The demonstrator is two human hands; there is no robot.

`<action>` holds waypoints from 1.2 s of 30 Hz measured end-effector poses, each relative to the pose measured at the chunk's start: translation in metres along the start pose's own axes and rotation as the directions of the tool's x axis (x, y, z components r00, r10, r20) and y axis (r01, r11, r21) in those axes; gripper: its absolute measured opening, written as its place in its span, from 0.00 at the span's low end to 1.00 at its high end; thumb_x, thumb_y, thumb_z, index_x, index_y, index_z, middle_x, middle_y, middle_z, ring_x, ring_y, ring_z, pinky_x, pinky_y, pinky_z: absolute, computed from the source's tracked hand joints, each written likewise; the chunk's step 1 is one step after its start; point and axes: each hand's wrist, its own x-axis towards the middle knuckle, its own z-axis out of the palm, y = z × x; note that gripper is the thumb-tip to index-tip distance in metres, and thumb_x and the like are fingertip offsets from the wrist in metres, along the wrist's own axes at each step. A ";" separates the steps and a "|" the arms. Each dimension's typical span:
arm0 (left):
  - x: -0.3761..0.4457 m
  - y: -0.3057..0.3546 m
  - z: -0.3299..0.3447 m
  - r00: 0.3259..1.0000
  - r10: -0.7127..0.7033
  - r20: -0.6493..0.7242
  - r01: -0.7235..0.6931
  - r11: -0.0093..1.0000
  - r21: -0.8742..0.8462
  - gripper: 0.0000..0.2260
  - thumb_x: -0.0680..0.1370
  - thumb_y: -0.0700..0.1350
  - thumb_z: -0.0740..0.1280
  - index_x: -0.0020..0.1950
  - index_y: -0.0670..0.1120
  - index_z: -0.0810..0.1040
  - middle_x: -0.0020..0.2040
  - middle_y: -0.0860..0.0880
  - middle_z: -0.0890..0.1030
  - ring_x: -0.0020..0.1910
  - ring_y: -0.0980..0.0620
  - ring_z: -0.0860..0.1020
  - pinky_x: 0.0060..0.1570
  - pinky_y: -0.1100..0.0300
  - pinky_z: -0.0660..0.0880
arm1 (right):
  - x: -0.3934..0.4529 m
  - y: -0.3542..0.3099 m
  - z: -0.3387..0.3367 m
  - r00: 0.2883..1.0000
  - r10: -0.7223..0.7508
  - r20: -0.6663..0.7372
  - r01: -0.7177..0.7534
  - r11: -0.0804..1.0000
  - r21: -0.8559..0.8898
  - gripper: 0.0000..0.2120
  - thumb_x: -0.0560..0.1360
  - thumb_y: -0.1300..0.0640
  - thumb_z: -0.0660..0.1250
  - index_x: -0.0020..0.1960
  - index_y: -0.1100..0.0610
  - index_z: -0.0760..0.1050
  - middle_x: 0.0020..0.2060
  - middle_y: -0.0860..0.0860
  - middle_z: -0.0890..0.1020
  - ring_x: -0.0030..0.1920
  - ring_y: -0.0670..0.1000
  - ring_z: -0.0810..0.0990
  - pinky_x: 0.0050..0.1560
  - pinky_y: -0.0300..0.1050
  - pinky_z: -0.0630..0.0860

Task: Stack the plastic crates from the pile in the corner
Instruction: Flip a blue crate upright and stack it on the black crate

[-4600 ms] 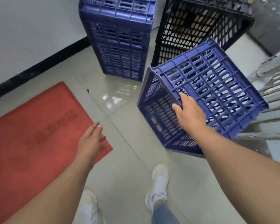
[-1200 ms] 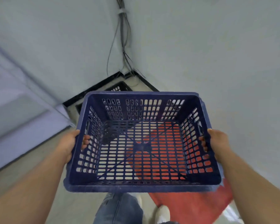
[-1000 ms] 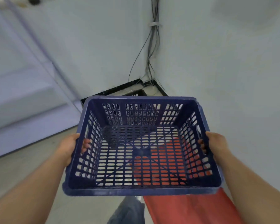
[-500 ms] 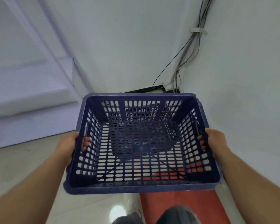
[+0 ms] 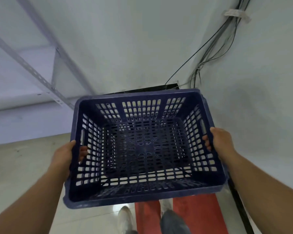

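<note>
I carry a dark blue slotted plastic crate (image 5: 145, 193) upright in front of me, its open top toward me. My left hand (image 5: 65, 156) grips its left wall, with fingertips showing through the handle slot. My right hand (image 5: 221, 142) grips the right wall the same way. Through the slotted bottom another dark crate shows right beneath it in the corner; I cannot tell whether the two touch.
Two white walls meet in a corner with a black skirting (image 5: 142, 90). A bundle of cables (image 5: 210, 54) runs down the corner. A grey metal shelf frame (image 5: 32, 70) stands at the left. A red mat (image 5: 193, 215) lies under my feet.
I have walked closer to the corner with the crate held in both hands. The red mat has passed from under the crate, and a dark crate now shows below it.
</note>
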 end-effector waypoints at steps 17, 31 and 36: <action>0.110 -0.001 0.059 0.999 -0.024 -0.022 0.023 0.999 -0.039 0.15 0.80 0.48 0.55 0.43 0.41 0.75 0.26 0.51 0.82 0.24 0.57 0.79 0.37 0.59 0.73 | 0.113 -0.014 0.058 0.997 0.048 0.059 -0.044 0.996 -0.073 0.18 0.81 0.55 0.53 0.62 0.68 0.71 0.33 0.57 0.76 0.27 0.53 0.69 0.27 0.44 0.67; 0.117 -0.017 0.055 0.998 -0.054 0.027 0.055 0.998 -0.025 0.15 0.81 0.48 0.54 0.43 0.41 0.74 0.39 0.43 0.80 0.34 0.48 0.73 0.36 0.56 0.69 | 0.107 -0.001 0.068 0.996 0.026 0.083 -0.015 0.992 -0.129 0.14 0.82 0.55 0.53 0.51 0.65 0.72 0.34 0.57 0.77 0.29 0.54 0.70 0.29 0.47 0.67; 0.115 -0.033 0.051 0.997 -0.077 0.031 0.078 0.997 -0.026 0.16 0.81 0.48 0.54 0.43 0.40 0.75 0.41 0.42 0.79 0.35 0.48 0.73 0.37 0.56 0.69 | 0.099 0.005 0.067 0.996 0.033 0.088 -0.019 0.988 -0.151 0.15 0.82 0.55 0.52 0.53 0.65 0.71 0.34 0.58 0.76 0.29 0.54 0.70 0.29 0.45 0.68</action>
